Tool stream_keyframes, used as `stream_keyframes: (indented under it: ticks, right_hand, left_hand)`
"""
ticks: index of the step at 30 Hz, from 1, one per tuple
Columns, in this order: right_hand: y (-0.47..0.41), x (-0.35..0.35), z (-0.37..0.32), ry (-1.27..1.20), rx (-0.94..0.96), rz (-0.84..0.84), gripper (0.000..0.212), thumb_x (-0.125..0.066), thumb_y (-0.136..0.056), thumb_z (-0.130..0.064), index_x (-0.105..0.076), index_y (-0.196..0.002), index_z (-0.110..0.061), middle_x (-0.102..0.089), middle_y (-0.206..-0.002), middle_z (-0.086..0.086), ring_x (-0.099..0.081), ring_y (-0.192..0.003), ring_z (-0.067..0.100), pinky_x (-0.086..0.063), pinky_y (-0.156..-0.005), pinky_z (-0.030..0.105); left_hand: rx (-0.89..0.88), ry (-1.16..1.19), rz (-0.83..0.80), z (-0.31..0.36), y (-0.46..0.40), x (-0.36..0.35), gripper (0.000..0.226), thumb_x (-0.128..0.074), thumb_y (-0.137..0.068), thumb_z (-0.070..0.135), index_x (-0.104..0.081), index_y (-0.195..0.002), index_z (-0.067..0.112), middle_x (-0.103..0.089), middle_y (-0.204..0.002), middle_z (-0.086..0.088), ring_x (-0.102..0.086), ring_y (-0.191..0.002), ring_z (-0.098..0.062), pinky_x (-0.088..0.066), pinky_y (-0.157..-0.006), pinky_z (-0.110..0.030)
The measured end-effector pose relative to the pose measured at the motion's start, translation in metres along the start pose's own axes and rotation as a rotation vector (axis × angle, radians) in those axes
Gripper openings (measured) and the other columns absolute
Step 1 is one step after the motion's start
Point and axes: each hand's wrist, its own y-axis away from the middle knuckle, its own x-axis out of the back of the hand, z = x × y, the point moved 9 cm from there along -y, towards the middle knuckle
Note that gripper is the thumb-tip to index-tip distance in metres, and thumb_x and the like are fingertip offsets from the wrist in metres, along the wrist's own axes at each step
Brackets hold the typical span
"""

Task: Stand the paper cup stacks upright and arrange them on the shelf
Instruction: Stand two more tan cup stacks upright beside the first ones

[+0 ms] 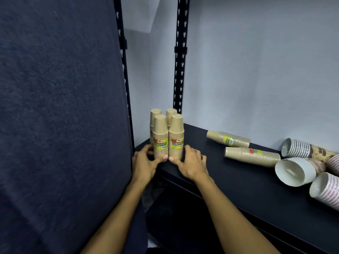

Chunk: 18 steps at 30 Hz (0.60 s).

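1. While I am watching through the head camera, both hands are cupping the base of four upright kraft cup stacks [166, 136] in the shelf's left back corner: the left hand [145, 163] is curling round the left front stack, the right hand [190, 163] round the right front one, thumbs nearly meeting in front.
2. Two more kraft stacks [238, 146] are lying on their sides further right, well apart from the group; beyond them, white striped stacks [311, 173] are lying tumbled together.
3. I am judging these stacks light, stiff along their length yet easy to crush or topple, their wrap looking slippery; gripping low around the banded middle seems wisest.
4. I am seeing the black shelf [229, 180] looking smooth and flat, so bases should slide.
5. Pale walls are closing the corner, with a slotted black upright [180, 52] behind and dark fabric [55, 107] on the left.
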Motion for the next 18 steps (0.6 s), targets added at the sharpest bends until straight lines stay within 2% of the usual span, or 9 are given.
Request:
stream_keyframes:
  ticks: [3,7,10,13,15,18]
  right_hand:
    - [0.008,0.006,0.003,0.044,0.014,0.009,0.064,-0.054,-0.089,-0.067,-0.049,-0.131,-0.019,-0.054,-0.141,0.004,-0.041,-0.138,0.025,-0.026,-0.116,0.046]
    - [0.034,0.022,0.023,0.137,0.074,0.024,0.057,-0.045,-0.095,-0.064,-0.059,-0.132,-0.023,-0.055,-0.145,-0.001,-0.04,-0.142,0.018,-0.026,-0.117,0.046]
    - [0.055,0.047,0.048,0.188,0.092,0.047,0.051,-0.047,-0.096,-0.06,-0.06,-0.133,-0.028,-0.052,-0.15,-0.003,-0.04,-0.143,0.014,-0.028,-0.114,0.042]
    - [0.075,0.068,0.069,0.246,0.115,0.028,0.049,-0.046,-0.097,-0.059,-0.059,-0.136,-0.031,-0.051,-0.15,-0.007,-0.042,-0.141,0.013,-0.03,-0.111,0.042]
    - [0.087,0.08,0.082,0.282,0.124,0.014,0.049,-0.043,-0.098,-0.059,-0.058,-0.137,-0.032,-0.05,-0.15,-0.009,-0.04,-0.14,0.011,-0.03,-0.11,0.04]
    - [0.102,0.097,0.102,0.322,0.118,0.007,0.049,-0.041,-0.098,-0.059,-0.058,-0.137,-0.033,-0.051,-0.148,-0.011,-0.04,-0.138,0.01,-0.031,-0.108,0.039]
  left_hand:
    - [0.023,0.006,-0.014,0.003,0.006,0.0,0.07,-0.084,-0.072,0.051,-0.059,-0.128,0.018,-0.066,-0.101,0.009,-0.061,-0.113,-0.022,-0.049,-0.094,-0.037]
    - [0.053,0.058,-0.028,0.005,0.021,0.003,0.087,-0.083,-0.074,0.052,-0.04,-0.141,0.017,-0.06,-0.117,0.006,-0.056,-0.119,-0.021,-0.047,-0.1,-0.04]
    - [0.023,0.115,0.073,0.019,0.046,0.014,0.08,-0.085,-0.074,0.047,-0.04,-0.135,0.021,-0.055,-0.121,0.001,-0.054,-0.115,-0.018,-0.047,-0.098,-0.037]
    - [-0.072,0.15,0.17,0.045,0.078,0.019,0.067,-0.085,-0.077,0.042,-0.044,-0.128,0.025,-0.055,-0.116,0.003,-0.054,-0.107,-0.014,-0.048,-0.095,-0.033]
    - [-0.133,0.16,0.135,0.063,0.093,0.011,0.062,-0.083,-0.078,0.043,-0.045,-0.126,0.029,-0.056,-0.114,0.006,-0.055,-0.104,-0.01,-0.048,-0.093,-0.032]
    - [-0.217,0.122,-0.038,0.087,0.105,-0.018,0.057,-0.079,-0.082,0.045,-0.048,-0.127,0.03,-0.057,-0.115,0.008,-0.054,-0.105,-0.004,-0.046,-0.091,-0.023]
